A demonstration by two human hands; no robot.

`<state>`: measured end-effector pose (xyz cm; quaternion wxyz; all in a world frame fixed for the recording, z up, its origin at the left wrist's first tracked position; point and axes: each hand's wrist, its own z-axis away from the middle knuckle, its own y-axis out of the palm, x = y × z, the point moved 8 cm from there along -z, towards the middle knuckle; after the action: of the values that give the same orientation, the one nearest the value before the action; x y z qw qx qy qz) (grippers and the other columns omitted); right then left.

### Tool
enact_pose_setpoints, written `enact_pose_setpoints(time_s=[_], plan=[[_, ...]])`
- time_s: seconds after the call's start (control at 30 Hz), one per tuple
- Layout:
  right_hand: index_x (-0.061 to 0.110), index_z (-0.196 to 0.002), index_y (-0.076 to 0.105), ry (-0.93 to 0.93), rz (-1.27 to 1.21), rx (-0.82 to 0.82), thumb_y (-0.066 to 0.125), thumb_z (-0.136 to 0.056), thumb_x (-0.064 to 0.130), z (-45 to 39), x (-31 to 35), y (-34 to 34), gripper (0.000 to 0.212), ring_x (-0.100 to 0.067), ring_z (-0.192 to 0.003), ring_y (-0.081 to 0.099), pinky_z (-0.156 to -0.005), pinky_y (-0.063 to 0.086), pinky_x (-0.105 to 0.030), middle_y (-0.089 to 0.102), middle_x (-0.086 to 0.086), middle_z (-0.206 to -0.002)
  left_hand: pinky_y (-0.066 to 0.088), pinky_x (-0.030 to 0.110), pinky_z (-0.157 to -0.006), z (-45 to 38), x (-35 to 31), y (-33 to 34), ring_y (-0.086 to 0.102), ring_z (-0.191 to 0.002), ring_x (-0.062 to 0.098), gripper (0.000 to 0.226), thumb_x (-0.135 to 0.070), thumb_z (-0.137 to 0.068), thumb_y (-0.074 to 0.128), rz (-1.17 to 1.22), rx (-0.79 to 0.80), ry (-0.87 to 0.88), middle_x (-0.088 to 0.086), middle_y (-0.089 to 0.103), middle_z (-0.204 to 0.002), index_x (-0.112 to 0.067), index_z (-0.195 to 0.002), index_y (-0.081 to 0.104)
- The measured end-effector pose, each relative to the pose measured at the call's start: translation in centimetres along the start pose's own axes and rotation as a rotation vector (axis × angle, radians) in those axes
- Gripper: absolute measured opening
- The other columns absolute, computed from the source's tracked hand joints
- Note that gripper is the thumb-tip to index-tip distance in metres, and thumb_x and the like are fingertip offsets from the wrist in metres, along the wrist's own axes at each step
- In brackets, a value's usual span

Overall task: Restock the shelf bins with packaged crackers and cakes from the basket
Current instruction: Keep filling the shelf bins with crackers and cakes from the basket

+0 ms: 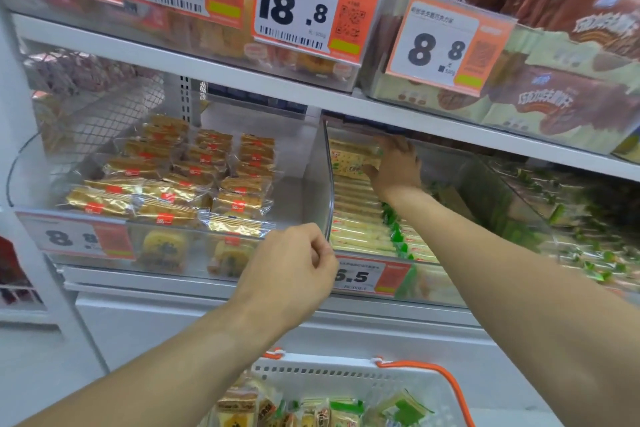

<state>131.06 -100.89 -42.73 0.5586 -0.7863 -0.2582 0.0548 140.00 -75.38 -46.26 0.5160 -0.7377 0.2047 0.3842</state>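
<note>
Pale cracker pack (353, 158), green-printed wrapper

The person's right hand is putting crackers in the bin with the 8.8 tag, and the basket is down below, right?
Not quite. In the head view, the right hand places the crackers in the bin tagged 6.5, not 8.8. The basket is indeed down below.

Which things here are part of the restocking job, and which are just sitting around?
Part of the job:
right hand holding a cracker pack
left hand at the clear bin
basket
gold-wrapped packs

Just there:
price tag 18.8
brown packs on the upper shelf
</note>
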Motion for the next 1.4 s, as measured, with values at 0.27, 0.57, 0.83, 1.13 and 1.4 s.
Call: enact_pose_setpoints(time_s=[0.27, 0.57, 0.83, 1.13, 1.4], plan=[[0.022, -0.096, 0.067, -0.229, -0.301, -0.124, 0.07, -0.088, 0.018, 11.6, 2.5, -7.1, 0.01, -0.004, -0.076, 0.057, -0.072, 0.038, -0.008, 0.066, 0.005, -0.096, 0.057, 0.032, -0.058, 1.1, -1.1, 3.0, 0.067, -0.053, 0.018, 0.017, -0.023, -0.098, 0.053, -0.018, 0.315, 0.068, 0.003, 0.073, -0.07, -0.017, -0.086, 0.064], [0.022, -0.102, 0.052, -0.313, -0.741, 0.063, 0.066, -0.09, 0.004, 28.2, 4.5, -1.5, 0.026, -0.004, -0.065, 0.051, -0.063, 0.038, -0.011, 0.055, 0.01, -0.075, 0.061, 0.037, -0.077, 5.2, 3.7, 6.8, 0.076, -0.083, 0.022, 0.039, -0.037, -0.101, 0.05, -0.523, 0.978, -0.126, 0.007, 0.073, -0.103, -0.004, -0.117, 0.063], [0.024, -0.087, 0.059, -0.046, -0.601, 0.798, 0.064, -0.091, 0.021, 41.4, 6.4, 14.5, 0.007, -0.004, -0.07, 0.056, -0.064, 0.046, -0.019, 0.062, 0.008, -0.08, 0.06, 0.035, -0.077, 5.6, 2.4, 6.4, 0.073, -0.084, 0.02, 0.033, -0.031, -0.104, 0.047, -0.483, 0.923, -0.071, 0.0, 0.069, -0.097, -0.006, -0.12, 0.062], [0.021, -0.081, 0.057, 0.407, -0.317, 0.852, 0.06, -0.09, 0.031, 51.0, 6.4, 20.1, 0.013, -0.012, -0.067, 0.061, -0.058, 0.05, -0.027, 0.062, 0.006, -0.071, 0.059, 0.031, -0.076, 5.8, 2.7, 6.0, 0.073, -0.08, 0.015, 0.034, -0.032, -0.104, 0.048, -0.466, 0.922, -0.08, 0.002, 0.069, -0.106, -0.008, -0.127, 0.058], [0.014, -0.075, 0.053, 0.881, -0.768, 0.842, 0.086, -0.077, 0.01, 52.1, 6.1, 20.1, 0.033, -0.016, -0.059, 0.063, -0.054, 0.055, -0.029, 0.063, -0.003, -0.072, 0.06, 0.035, -0.084, 6.5, 2.8, 6.7, 0.074, -0.088, 0.018, 0.037, -0.036, -0.103, 0.05, -0.47, 0.968, -0.088, 0.004, 0.068, -0.11, -0.009, -0.128, 0.057]])
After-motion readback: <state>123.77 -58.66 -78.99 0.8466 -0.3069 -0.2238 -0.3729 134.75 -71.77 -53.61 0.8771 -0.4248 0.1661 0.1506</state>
